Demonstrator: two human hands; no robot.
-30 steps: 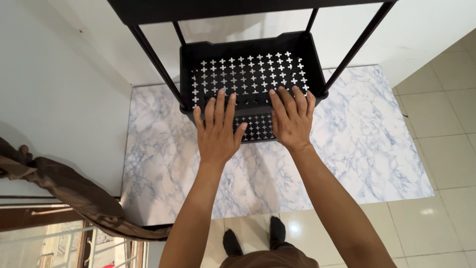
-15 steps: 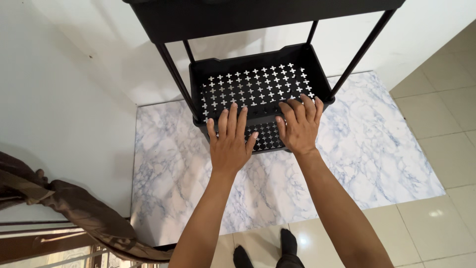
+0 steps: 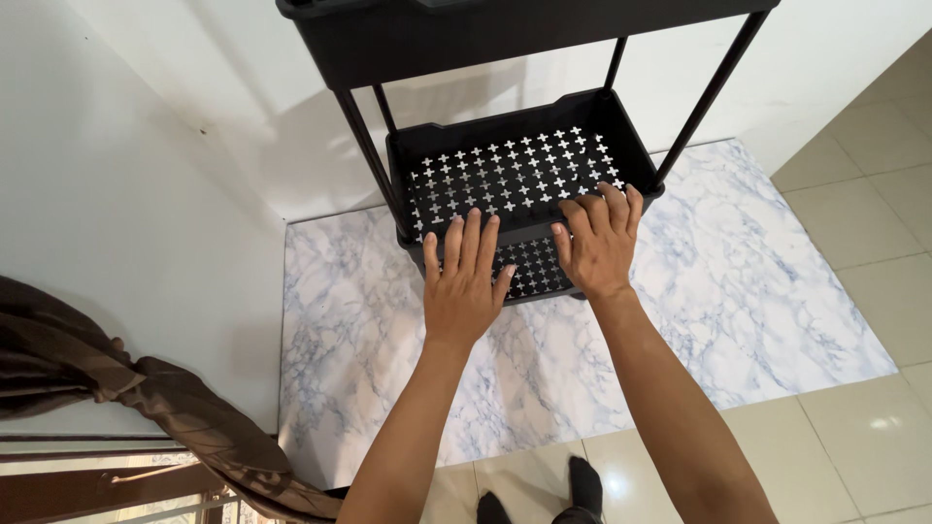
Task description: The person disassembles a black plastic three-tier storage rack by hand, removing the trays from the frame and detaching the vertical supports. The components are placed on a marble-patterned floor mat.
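Two bare hands rest on the near rim of a black perforated tray [image 3: 515, 170] — the lower tier of a black shelf cart [image 3: 505, 39] with thin upright poles. Left hand [image 3: 464, 281]: fingers spread and flat, laid over the front wall, gripping nothing. Right hand [image 3: 597, 245]: fingers apart, tips curled over the rim near the right corner, not clenched. Cart stands on a white-and-blue marble-pattern mat [image 3: 738, 291] against a white wall [image 3: 146, 194]. Brown curtain [image 3: 116, 388] at lower left — tiled floor [image 3: 874, 446] beyond the mat.

Bright daylight, soft wall shadows, sharp focus.
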